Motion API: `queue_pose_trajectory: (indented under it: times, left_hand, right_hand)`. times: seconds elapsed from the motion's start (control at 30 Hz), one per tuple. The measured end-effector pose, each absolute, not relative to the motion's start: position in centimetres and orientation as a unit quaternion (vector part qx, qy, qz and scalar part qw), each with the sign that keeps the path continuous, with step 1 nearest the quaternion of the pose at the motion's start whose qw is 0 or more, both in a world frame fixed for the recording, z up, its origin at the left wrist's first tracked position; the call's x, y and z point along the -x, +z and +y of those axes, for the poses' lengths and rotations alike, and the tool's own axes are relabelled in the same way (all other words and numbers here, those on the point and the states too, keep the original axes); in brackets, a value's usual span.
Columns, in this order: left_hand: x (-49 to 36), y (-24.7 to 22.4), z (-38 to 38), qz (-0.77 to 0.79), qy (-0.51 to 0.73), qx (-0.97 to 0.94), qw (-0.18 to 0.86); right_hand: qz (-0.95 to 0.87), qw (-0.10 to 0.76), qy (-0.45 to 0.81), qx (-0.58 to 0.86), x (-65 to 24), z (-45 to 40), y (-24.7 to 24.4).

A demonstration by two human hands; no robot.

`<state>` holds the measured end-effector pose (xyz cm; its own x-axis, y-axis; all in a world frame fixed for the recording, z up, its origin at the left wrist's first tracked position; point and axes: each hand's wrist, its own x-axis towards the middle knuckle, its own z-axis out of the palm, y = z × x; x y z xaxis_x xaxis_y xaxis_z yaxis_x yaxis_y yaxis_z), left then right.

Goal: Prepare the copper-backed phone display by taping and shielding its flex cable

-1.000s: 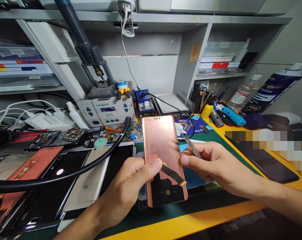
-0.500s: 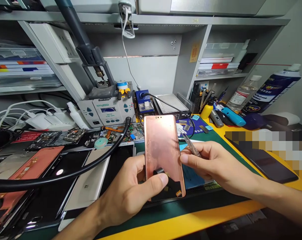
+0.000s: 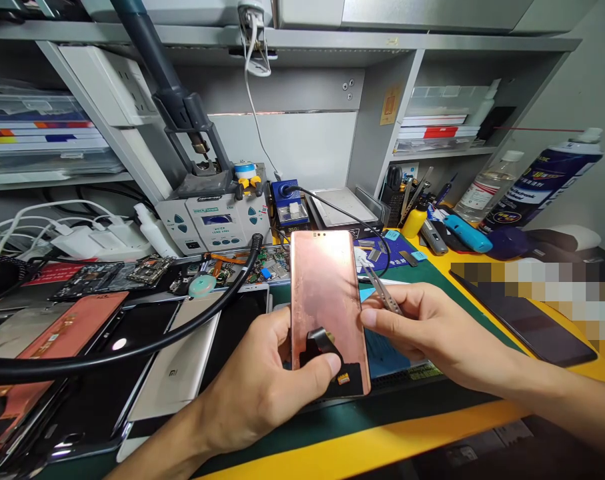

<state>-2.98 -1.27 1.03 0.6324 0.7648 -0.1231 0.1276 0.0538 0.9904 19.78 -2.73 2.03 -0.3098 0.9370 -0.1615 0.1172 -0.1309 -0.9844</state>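
Note:
A phone screen panel (image 3: 327, 287) stands tilted up in front of me, its copper-coloured back facing me. My left hand (image 3: 277, 373) grips its lower left, with the thumb on a black flex cable (image 3: 322, 341) that curls up from the back. A small gold connector (image 3: 343, 379) shows on the black lower part. In my right hand (image 3: 412, 320) is a pair of tweezers (image 3: 382, 288), pointing up and away behind the panel's right edge. The right fingertips are at that edge; whether they press on it I cannot tell.
Phone parts and a silver phone back (image 3: 175, 373) lie on the left, crossed by a thick black hose (image 3: 192, 327). Behind stand a hot-air station (image 3: 219, 220) and circuit boards (image 3: 272, 263). A dark phone (image 3: 522, 317), bottle (image 3: 489, 187) and spray can (image 3: 542, 180) are at right.
The flex cable now curls higher and its gold connector has shifted left, from the panel's lower right corner toward the thumb. The panel has tilted slightly; my right hand looks unmoved.

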Motion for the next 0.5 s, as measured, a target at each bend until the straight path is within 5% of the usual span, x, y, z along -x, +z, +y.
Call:
queue_pose_trajectory:
  times: [0.5]
  left_hand:
    - [2.96,1.24,-1.39,0.363,0.282,-0.65,0.605]
  right_hand:
    - [-0.56,0.344,0.585,0.475,-19.76,-2.6,1.82]
